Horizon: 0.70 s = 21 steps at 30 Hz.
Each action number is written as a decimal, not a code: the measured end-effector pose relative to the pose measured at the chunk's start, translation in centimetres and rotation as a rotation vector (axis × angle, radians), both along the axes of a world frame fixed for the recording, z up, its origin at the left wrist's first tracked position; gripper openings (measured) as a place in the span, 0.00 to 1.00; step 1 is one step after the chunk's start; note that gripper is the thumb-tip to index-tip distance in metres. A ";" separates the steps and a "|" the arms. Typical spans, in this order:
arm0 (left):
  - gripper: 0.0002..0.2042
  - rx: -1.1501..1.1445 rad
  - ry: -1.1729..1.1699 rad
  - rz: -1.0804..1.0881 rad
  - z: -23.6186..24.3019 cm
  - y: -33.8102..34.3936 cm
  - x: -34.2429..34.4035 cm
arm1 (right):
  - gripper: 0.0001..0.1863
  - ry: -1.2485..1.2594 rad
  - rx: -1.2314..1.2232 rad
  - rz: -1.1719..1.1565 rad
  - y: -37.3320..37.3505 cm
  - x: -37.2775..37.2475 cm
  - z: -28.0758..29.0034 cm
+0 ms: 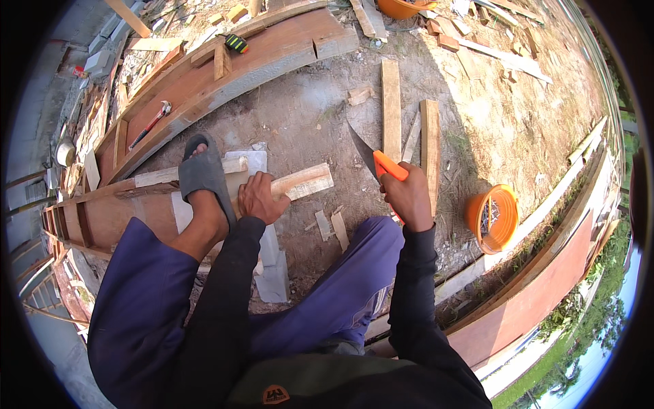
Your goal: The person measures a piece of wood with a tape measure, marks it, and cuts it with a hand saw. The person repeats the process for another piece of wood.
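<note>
My left hand (pixel 257 201) presses on a short pale board (pixel 303 180), its fingers curled over it. My foot in a grey sandal (pixel 204 177) rests beside that hand on the wood, over a long plywood form (pixel 126 221) and light grey blocks (pixel 271 273). My right hand (pixel 407 194) grips a handsaw (pixel 392 165) by its orange handle, the dark blade pointing up and leftward, apart from the short board. Small wood offcuts (pixel 338 228) lie on the dirt just right of my left hand.
An orange bucket (pixel 504 218) with nails stands at the right, near long boards (pixel 521 286). Loose planks (pixel 390 102) lie ahead. A long timber form (pixel 272 54) at upper left bears a hammer (pixel 153 119) and tape measure (pixel 236 43). Scrap wood (pixel 497 61) is scattered at the top.
</note>
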<state>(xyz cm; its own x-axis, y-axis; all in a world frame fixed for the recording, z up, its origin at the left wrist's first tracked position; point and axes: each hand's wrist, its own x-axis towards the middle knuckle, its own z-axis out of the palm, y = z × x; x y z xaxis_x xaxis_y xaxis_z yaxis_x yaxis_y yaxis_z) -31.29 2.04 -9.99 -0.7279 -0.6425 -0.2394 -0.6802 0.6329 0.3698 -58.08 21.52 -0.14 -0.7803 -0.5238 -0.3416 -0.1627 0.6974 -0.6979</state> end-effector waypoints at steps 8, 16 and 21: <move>0.22 0.013 0.002 0.004 0.1 -0.2 0.5 | 0.23 -0.486 -0.293 -0.277 4.9 0.6 0.2; 0.24 0.205 -0.007 0.021 -0.3 -1.6 1.0 | 0.21 -0.408 -0.343 -0.334 7.3 9.5 -1.5; 0.29 0.385 -0.096 0.089 0.4 -3.5 -0.2 | 0.26 -0.280 -0.485 -0.278 12.4 19.4 2.7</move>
<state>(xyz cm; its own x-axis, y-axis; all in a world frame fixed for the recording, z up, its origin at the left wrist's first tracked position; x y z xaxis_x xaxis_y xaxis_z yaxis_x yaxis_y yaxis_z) -31.54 -1.43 -9.58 -0.6358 -0.5522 -0.5393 -0.7694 0.3973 0.5002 -38.64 33.94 2.58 -0.8250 -0.4610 -0.3269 0.2140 0.2806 -0.9357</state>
